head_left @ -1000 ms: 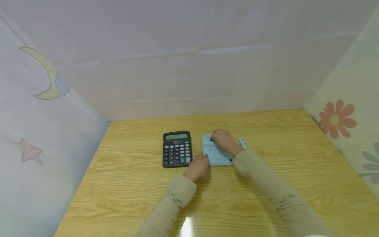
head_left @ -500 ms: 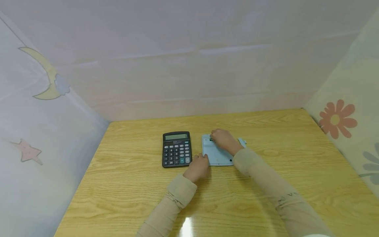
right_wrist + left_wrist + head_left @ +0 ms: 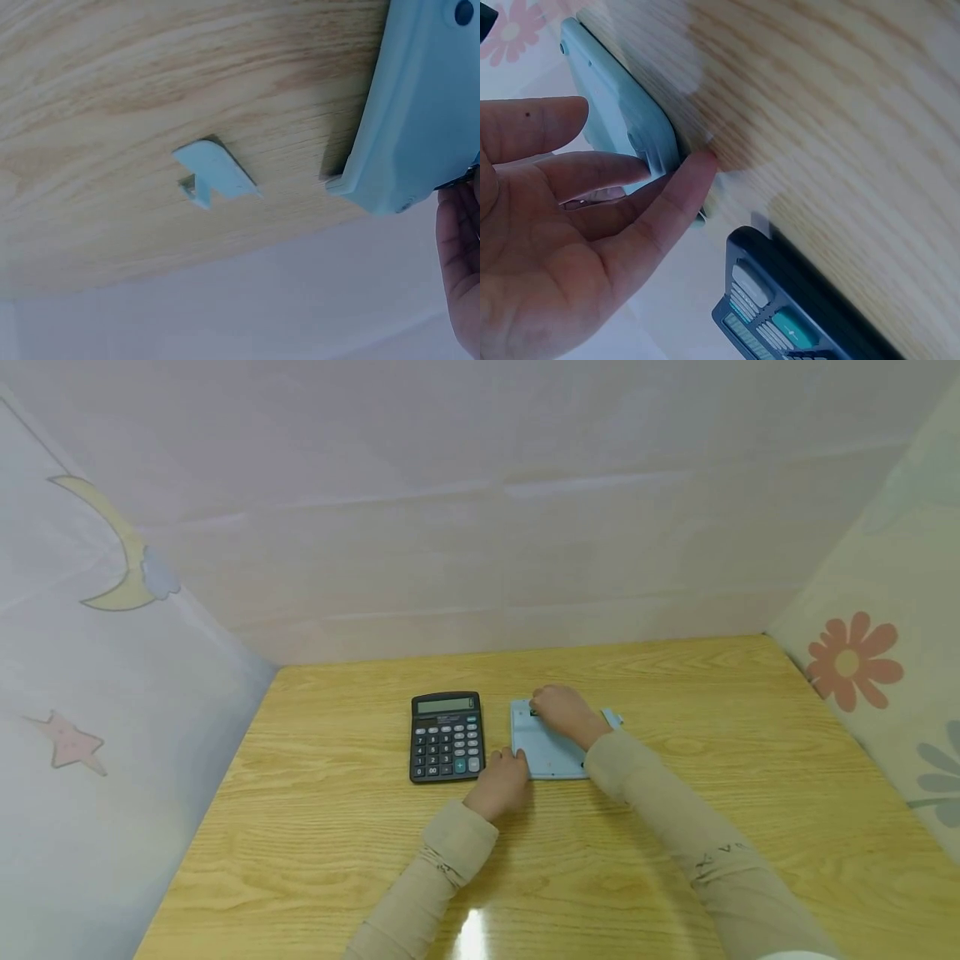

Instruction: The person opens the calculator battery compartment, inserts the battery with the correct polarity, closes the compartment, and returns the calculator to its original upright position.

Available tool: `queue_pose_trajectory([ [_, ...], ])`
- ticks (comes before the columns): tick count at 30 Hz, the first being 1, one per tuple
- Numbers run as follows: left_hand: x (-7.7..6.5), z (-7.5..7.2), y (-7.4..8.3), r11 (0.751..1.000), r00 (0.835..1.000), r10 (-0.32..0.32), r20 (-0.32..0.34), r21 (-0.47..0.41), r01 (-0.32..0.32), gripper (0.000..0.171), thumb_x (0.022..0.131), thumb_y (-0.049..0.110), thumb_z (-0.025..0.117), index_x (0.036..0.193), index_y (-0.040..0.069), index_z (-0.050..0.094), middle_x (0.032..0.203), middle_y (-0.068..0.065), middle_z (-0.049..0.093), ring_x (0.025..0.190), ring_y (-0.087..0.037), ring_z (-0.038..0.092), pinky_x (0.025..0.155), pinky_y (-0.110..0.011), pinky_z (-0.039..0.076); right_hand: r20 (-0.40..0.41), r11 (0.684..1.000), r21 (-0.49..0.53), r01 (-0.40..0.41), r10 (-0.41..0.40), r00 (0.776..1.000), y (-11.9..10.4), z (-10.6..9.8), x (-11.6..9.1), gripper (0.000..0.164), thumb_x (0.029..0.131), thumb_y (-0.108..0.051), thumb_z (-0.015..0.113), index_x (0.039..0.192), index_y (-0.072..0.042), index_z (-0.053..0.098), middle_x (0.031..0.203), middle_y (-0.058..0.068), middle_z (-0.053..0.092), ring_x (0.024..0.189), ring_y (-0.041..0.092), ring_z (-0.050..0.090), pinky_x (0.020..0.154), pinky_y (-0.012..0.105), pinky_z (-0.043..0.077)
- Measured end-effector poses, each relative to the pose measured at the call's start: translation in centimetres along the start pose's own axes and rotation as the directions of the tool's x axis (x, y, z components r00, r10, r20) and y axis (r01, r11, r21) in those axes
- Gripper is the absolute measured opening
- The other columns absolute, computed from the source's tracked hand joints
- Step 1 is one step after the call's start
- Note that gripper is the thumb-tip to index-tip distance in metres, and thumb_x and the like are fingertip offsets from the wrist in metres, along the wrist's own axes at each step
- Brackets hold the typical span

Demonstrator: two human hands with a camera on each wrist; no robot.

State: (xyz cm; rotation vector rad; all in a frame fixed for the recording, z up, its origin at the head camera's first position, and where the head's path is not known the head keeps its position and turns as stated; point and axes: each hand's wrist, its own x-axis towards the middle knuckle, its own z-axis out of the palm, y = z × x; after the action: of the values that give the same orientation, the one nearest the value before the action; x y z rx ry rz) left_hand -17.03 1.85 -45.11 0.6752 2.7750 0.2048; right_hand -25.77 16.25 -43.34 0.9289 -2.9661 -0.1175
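Observation:
A light blue calculator (image 3: 538,753) lies back side up on the table, its screw holes and a dark foot showing. My left hand (image 3: 501,781) is at its near left corner; in the left wrist view the fingers (image 3: 649,225) extend loosely against the calculator's edge, thumb apart. Over the far end is my right hand (image 3: 564,712), fingertips down at the dark battery compartment (image 3: 534,712). In the right wrist view only part of that hand (image 3: 461,262) shows, beside a dark opening; I cannot tell what its fingertips hold. The loose battery cover (image 3: 214,169) lies to the right.
A black desk calculator (image 3: 447,739) lies face up just left of my left hand, its display lit with a digit. The wooden table (image 3: 330,827) meets pale fabric walls at the back and both sides, printed with a moon (image 3: 120,547) and a flower (image 3: 847,662).
My right hand shifts very slightly to the left over the battery compartment, its sleeve edging left as well. The left hand stays at the light blue calculator's corner.

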Motion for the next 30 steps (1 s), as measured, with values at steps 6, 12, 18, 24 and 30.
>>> queue_pose_trajectory([
  [6,-0.1,-0.2,0.1,1.0,1.0,-0.007,0.016,0.003,0.007,0.049,0.091,0.018,0.05,0.132,-0.008,0.041,0.12,-0.024,0.047,0.108,-0.033,0.046,0.089,-0.039,0.042,0.013,1.0,0.011,0.014,-0.014,1.0,0.0,-0.1,0.0,0.016,0.087,0.002,0.056,0.081,-0.005,0.069,0.081,0.006,0.063,0.075,0.02,0.061,0.066,0.031,0.049],
  [12,-1.1,-1.4,0.7,1.0,1.0,-0.006,0.022,0.016,0.006,0.049,0.091,0.017,0.053,0.131,-0.009,0.041,0.121,-0.024,0.048,0.108,-0.033,0.047,0.089,-0.039,0.042,0.016,0.999,0.048,0.015,-0.016,1.0,0.1,-0.4,0.1,0.016,0.087,0.0,0.056,0.079,-0.004,0.069,0.078,0.005,0.062,0.073,0.019,0.06,0.065,0.031,0.049],
  [18,-0.9,-1.0,0.5,0.999,1.0,0.006,0.014,0.035,-0.006,0.049,0.091,0.018,0.052,0.131,-0.008,0.042,0.121,-0.024,0.048,0.109,-0.034,0.046,0.09,-0.038,0.041,-0.005,0.98,0.195,-0.032,0.034,0.999,0.6,-0.1,0.0,0.017,0.087,0.002,0.056,0.074,-0.003,0.067,0.073,0.004,0.058,0.066,0.016,0.05,0.062,0.03,0.045],
  [24,-0.8,-0.9,0.4,0.999,1.0,0.009,0.013,0.036,-0.01,0.049,0.091,0.018,0.051,0.131,-0.008,0.041,0.121,-0.025,0.047,0.109,-0.034,0.046,0.09,-0.039,0.042,-0.009,0.95,0.299,-0.094,0.101,0.995,1.1,0.2,-0.1,0.01,0.085,-0.002,0.061,0.083,-0.003,0.071,0.082,0.007,0.064,0.077,0.02,0.06,0.07,0.031,0.049],
  [30,-0.6,-0.9,0.4,1.0,1.0,-0.003,0.017,0.013,0.003,0.049,0.092,0.017,0.051,0.132,-0.008,0.04,0.122,-0.024,0.047,0.11,-0.034,0.046,0.089,-0.039,0.042,-0.007,0.923,0.361,-0.134,0.146,0.989,1.4,0.4,-0.2,0.01,0.084,-0.007,0.065,0.089,-0.003,0.072,0.084,0.006,0.065,0.08,0.022,0.06,0.073,0.033,0.049],
])
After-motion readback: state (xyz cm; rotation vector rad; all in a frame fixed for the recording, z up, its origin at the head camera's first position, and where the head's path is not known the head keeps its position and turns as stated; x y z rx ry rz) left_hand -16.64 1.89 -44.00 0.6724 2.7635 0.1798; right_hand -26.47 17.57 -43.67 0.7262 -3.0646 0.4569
